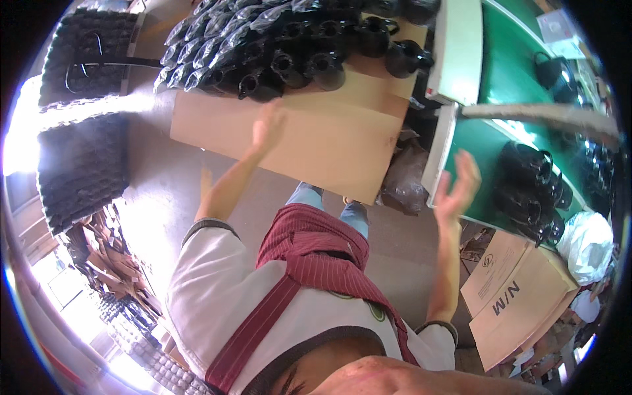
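My left hand [268, 126] is raised over a flat brown cardboard sheet [329, 148], its fingers stretched out, slightly blurred and holding nothing. Just beyond it on the cardboard stand rows of glossy black jugs [327, 71]; the nearest of them is close to my fingertips, though I cannot tell whether they touch. To the right, my right hand [459, 187] is open beside the edge of a green-topped conveyor [490, 141], with thumb and fingers apart and nothing in it. A cluster of black jugs [526, 184] sits on that green surface, beyond my right hand.
Plastic-wrapped black items [224, 33] fill the far left of the cardboard. Tall dark stacks [82, 171] stand at left. A white bar [540, 113] crosses the conveyor. Folded cartons [520, 289] and a white plastic bag [586, 247] lie at lower right.
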Available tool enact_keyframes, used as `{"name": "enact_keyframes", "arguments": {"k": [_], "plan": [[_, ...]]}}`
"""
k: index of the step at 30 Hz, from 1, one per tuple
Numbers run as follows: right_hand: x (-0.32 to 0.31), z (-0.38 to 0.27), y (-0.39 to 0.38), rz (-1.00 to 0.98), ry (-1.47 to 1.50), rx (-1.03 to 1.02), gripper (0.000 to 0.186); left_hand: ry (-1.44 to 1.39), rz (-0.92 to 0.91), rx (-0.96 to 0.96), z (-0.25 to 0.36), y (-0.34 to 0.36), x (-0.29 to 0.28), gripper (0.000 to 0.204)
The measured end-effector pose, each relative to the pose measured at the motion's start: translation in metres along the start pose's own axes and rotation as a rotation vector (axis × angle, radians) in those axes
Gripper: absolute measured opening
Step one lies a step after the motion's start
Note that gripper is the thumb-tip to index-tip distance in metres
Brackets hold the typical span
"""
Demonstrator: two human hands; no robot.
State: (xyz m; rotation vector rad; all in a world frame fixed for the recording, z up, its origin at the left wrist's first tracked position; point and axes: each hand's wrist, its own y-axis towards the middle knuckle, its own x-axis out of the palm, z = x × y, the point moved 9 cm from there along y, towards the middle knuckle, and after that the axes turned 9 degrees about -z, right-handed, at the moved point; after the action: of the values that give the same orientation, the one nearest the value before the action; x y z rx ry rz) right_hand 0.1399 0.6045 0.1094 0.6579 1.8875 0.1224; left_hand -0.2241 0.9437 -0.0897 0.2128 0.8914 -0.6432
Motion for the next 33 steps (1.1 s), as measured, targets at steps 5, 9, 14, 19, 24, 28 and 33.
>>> {"name": "enact_keyframes", "arguments": {"k": [5, 9, 14, 19, 24, 28, 33], "plan": [[0.230, -0.065, 0.125, -0.333, 0.294, -0.061, 0.057, 0.354, 0.126, -0.271, -0.134, 0.076, -0.105, 0.083], [0.355, -0.096, 0.223, -0.460, 0.166, -0.249, 0.082, 0.473, -0.036, -0.253, -0.192, 0.113, -0.096, 0.132], [0.468, -0.058, 0.258, -0.839, -0.341, -0.188, 0.128, 0.550, -0.184, -0.379, -0.187, 0.142, -0.087, 0.140], [0.470, -0.085, 0.260, -0.783, -0.460, -0.308, 0.129, 0.576, -0.228, -0.352, -0.216, 0.152, -0.087, 0.123], [0.446, -0.139, 0.217, -0.836, -0.635, -0.517, 0.104, 0.595, -0.468, -0.250, -0.165, 0.151, -0.091, 0.127], [0.468, -0.173, 0.198, -0.862, -0.516, -0.510, 0.112, 0.660, -0.627, -0.166, -0.119, 0.185, -0.076, 0.129], [0.508, -0.176, 0.205, -1.112, -0.401, -0.065, 0.088, 0.656, -0.710, -0.277, -0.142, 0.226, -0.036, 0.118]]}}
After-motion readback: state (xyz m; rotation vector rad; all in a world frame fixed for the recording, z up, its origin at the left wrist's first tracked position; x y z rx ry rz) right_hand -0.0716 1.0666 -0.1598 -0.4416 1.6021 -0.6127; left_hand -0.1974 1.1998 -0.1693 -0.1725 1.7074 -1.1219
